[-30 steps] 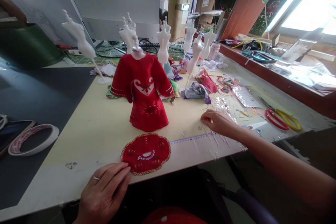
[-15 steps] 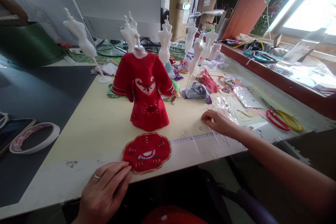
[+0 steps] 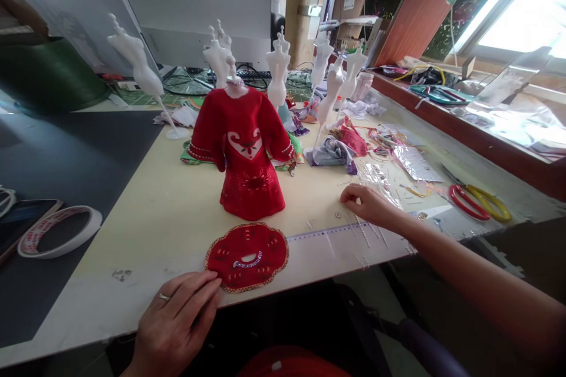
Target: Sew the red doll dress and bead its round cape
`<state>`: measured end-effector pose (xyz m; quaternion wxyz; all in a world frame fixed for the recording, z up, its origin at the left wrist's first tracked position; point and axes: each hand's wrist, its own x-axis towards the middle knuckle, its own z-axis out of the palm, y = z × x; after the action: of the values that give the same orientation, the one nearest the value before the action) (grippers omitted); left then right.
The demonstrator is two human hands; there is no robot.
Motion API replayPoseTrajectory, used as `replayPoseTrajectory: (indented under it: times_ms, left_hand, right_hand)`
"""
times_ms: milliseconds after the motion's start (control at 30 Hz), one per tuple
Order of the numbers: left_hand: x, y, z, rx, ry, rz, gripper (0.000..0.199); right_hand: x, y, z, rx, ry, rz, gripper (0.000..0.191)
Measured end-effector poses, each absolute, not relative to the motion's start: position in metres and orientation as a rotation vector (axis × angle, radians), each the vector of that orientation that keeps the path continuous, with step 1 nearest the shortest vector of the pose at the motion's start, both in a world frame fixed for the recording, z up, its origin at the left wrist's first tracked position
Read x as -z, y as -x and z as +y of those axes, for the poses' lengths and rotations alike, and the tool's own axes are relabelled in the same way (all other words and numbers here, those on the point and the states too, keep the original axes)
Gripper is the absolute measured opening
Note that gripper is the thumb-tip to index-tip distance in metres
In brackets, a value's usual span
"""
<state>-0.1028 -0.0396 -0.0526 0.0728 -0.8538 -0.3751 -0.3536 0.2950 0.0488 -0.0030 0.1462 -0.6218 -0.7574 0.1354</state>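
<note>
Far left, a roll of white-and-red tape lies on the dark mat beside the cream table. Left hand with a ring sits at the table's front edge, fingers loose and stretched out, not clenched, tips touching the lower-left rim of the red round cloth piece. That piece lies flat near the front edge, embroidered, with a small cutout in the middle (looks like a collar or cape, hard to say). Behind it stands a red embroidered dress on a white mannequin, other bare mannequins around it. A clear ruler starts just right of the cloth, with beads strewn around it. Right hand is above the ruler, fingers lightly curled, tips down on the table (cannot tell if a tiny bead is pinched). Nearby is a clear plastic bag; further right, red-and-yellow scissors.
</note>
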Motion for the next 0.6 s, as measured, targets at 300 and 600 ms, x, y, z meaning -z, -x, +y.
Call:
replayPoseTrajectory:
  times_ms: [300, 600]
  left_hand:
    - [0.0542, 0.1032, -0.0392, 1.055, 2.569, -1.139, 0.025]
    - [0.0535, 0.1022, -0.0393, 1.052, 2.573, -1.147, 0.024]
  right_hand:
    - [0.0074, -0.2973, 0.0461, -0.411, 1.757, -2.18, 0.02]
    - [0.0094, -0.2982, 0.0463, -0.427, 1.803, -2.123, 0.016]
